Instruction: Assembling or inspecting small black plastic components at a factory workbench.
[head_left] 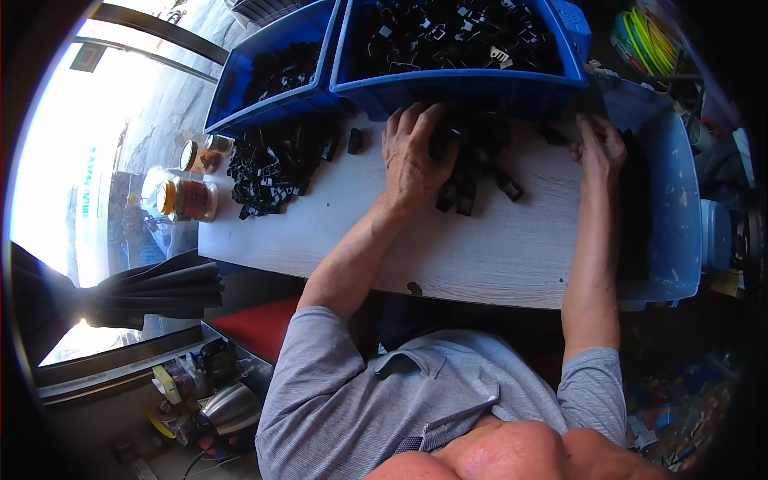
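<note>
On the white table (336, 232), a loose pile of small black plastic parts (484, 148) lies in front of the large blue bin. My left hand (412, 156) curls over the left side of this pile, its thumb and fingers closed around one or more dark parts; how many is hidden. To the right, my right hand (600, 148) has its fingers bent together beside a dark piece (550, 133) near the bin's corner. What those fingers pinch, if anything, is too dark to make out. One black part (355, 142) lies alone left of my left hand.
A bigger heap of black parts (276, 164) covers the table's left end, beside jars (192, 199). Two blue bins (460, 86) full of black parts stand along the far edge. A translucent blue tub (680, 216) stands at the right edge. A window is on the left.
</note>
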### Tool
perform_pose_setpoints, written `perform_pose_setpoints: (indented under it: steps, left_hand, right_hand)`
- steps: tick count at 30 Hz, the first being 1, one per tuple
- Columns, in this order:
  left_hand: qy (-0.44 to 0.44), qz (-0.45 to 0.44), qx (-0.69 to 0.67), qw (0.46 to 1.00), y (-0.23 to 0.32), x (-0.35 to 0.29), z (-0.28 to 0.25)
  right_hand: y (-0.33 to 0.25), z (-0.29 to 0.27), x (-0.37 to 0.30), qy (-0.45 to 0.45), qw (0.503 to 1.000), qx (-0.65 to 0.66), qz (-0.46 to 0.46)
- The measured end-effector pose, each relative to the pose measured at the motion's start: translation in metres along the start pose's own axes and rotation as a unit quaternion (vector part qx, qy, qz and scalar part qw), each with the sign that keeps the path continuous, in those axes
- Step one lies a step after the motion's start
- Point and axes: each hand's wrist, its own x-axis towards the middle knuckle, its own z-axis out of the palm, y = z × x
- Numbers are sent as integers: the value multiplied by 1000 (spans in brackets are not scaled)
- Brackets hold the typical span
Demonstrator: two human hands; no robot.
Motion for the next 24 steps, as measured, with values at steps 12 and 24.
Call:
perform_pose_setpoints:
  steps: [12,24]
  left_hand:
    - [76,108,-12,991,19,25,-29]
    - [12,199,80,977,18,186,37]
  right_hand:
    - [-1,1,2,11,999,-30,1]
    - [15,-8,14,-18,998,-61,-12]
